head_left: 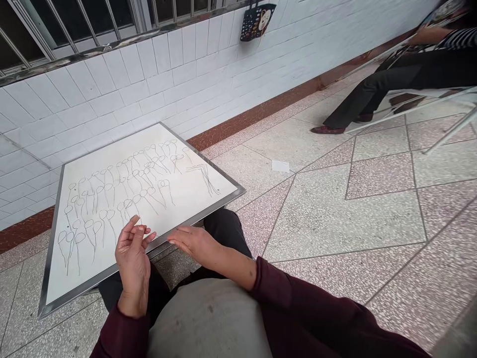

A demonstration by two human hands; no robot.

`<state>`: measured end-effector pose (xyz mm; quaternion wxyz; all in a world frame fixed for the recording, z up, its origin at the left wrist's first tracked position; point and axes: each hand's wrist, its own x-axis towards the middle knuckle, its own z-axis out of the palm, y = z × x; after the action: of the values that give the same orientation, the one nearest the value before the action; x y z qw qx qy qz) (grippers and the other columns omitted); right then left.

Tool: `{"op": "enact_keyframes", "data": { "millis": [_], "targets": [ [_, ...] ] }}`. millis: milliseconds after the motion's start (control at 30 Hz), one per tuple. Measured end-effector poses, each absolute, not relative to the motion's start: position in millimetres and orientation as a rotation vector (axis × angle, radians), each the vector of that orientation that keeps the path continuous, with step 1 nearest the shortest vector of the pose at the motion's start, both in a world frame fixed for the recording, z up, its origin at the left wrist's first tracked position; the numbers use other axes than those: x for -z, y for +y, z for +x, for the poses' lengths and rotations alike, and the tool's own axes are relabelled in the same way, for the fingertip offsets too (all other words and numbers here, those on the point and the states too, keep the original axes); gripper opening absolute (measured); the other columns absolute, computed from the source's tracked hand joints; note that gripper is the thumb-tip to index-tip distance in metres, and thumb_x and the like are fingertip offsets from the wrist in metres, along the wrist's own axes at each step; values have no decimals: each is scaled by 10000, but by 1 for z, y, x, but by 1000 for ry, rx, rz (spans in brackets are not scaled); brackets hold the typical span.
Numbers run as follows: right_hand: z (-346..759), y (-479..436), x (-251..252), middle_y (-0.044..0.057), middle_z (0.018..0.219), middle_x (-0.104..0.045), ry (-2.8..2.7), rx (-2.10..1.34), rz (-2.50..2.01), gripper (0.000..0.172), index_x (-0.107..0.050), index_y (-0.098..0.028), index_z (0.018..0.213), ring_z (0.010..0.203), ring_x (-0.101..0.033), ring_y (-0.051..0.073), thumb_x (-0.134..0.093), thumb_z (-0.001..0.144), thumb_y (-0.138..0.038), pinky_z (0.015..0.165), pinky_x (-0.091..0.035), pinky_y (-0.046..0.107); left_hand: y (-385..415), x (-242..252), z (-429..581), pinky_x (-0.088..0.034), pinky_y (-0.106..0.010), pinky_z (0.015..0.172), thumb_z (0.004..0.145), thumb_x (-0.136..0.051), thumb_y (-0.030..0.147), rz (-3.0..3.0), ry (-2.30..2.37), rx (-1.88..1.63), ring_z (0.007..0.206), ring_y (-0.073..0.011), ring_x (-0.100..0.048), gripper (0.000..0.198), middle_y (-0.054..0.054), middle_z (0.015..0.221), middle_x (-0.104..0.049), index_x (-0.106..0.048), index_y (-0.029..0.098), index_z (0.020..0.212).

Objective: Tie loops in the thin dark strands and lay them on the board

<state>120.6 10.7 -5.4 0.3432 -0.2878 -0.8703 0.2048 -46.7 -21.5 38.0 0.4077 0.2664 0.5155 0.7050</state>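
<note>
A white board (pixel 112 144) with a grey metal rim lies over my knees. Spread over it in rows are many thin, dark looped strands (pixel 106 219) with loose tails; their material is too fine to tell. My left hand (pixel 133 263) is raised above the near edge, palm turned up, thumb brought against the curled fingers. Whatever it pinches is too small to make out. Close by on the right, my right hand (pixel 196 243) hovers at the rim with its fingers pressed together, tips pointing left. Anything between those fingertips is hidden.
Longer strands (pixel 206 179) lie bundled at the board's right corner. Beyond it runs a white tiled wall (pixel 156 69) with a barred window and a hanging black basket (pixel 257 22). A paper scrap (pixel 280 166) lies on the floor. At right another person (pixel 395 74) sits.
</note>
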Motion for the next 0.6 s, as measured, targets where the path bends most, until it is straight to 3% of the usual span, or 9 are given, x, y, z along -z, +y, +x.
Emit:
{"op": "enact_keyframes", "data": {
  "millis": [400, 600],
  "targets": [
    [121, 8, 9, 41, 906, -713, -2146, -498, -755, 180, -631, -177, 1054, 802, -652, 161, -469, 974, -183, 713, -514, 261, -23, -38, -47, -546, -230, 644, 788, -717, 324, 648, 1253, -1766, 836, -151, -653, 236, -61, 955, -671, -691, 179, 972],
    [120, 6, 12, 36, 766, -658, -2192, -316, -796, 207, -629, -160, 958, 690, -585, 150, -430, 997, -203, 623, -465, 248, -23, -38, -45, -546, -251, 703, 805, -701, 300, 607, 1202, -1827, 759, -122, -645, 195, -28, 841, -665, -681, 170, 948]
  ]
}}
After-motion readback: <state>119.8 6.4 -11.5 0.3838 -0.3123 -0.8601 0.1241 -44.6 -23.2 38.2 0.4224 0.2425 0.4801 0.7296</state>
